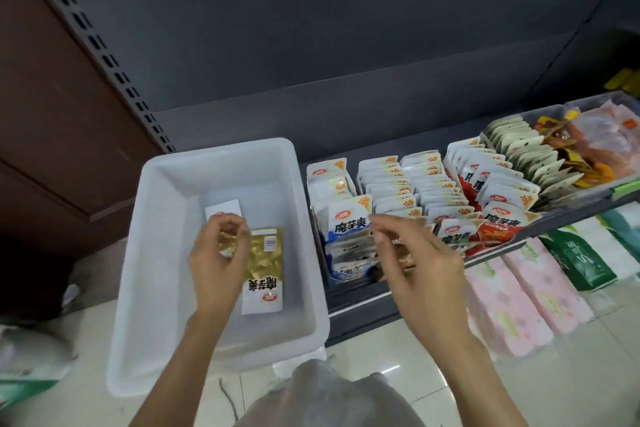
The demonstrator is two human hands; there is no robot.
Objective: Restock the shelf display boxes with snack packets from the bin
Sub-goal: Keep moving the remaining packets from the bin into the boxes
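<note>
Dark metal shelving fills the background, with a pale tiled floor below and a brown wooden panel at the left. I am looking down on a white plastic bin (138, 288) that stands at the shelf's left end, nearly emptied: a gold packet (265, 270) lies on its floor toward the right wall, and a white packet (223, 209) lies just beyond it toward the far wall.

My left hand (216, 263) reaches into the bin, its fingers curled at the gold packet's top edge and apparently pinching it. My right hand (412, 260) hovers at the shelf's front edge, just over the blue-and-white packets in the leftmost display box (346, 246); thumb and forefinger are drawn together, but I cannot tell whether they hold anything.

I judge the restock to be close to its end, with the pick of one of the last packets in hand. The next move calls for lifting the gold packet clear of the bin wall and slotting it upright into a box of its own kind; I cannot make out which one that is.

Three large Chinese characters read 魔芋爽 on the gold packet, the blue packets and the red packets (498, 222) farther right. White packets in the rows (391, 184) behind carry a yellow corner flash marked 20%. A barcode label sits near the gold packet's far end.
</note>
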